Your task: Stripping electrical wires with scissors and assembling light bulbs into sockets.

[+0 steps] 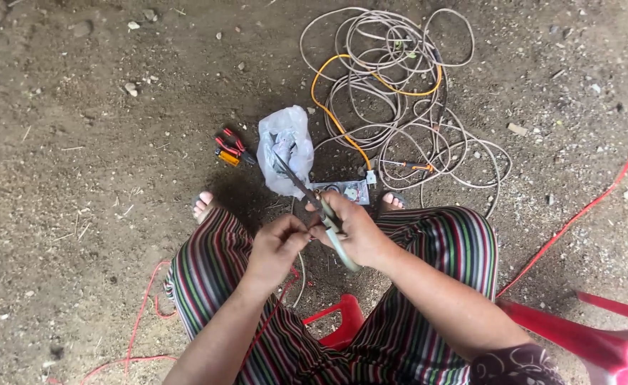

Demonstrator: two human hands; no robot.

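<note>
Seated figure at work over a dirt floor, seen from above. The right hand is wrapped around the pale handles of a pair of scissors, fingers pressed together on them; the dark blades point away from the body toward a crumpled white plastic bag. The left hand pinches a thin wire between thumb and fingertips, just beside the scissor pivot, so the wire's end sits where the blades meet; the rest of it trails down between the knees. Whether the blades are touching the wire cannot be told. Both hands are held close together above the striped trousers, which keeps the work steady and near the eyes. On the ground beyond the feet lie red-handled pliers, a small socket board, and a loose coil of grey and yellow cable. A red cord runs off toward the right edge; red plastic stools stand alongside.
</note>
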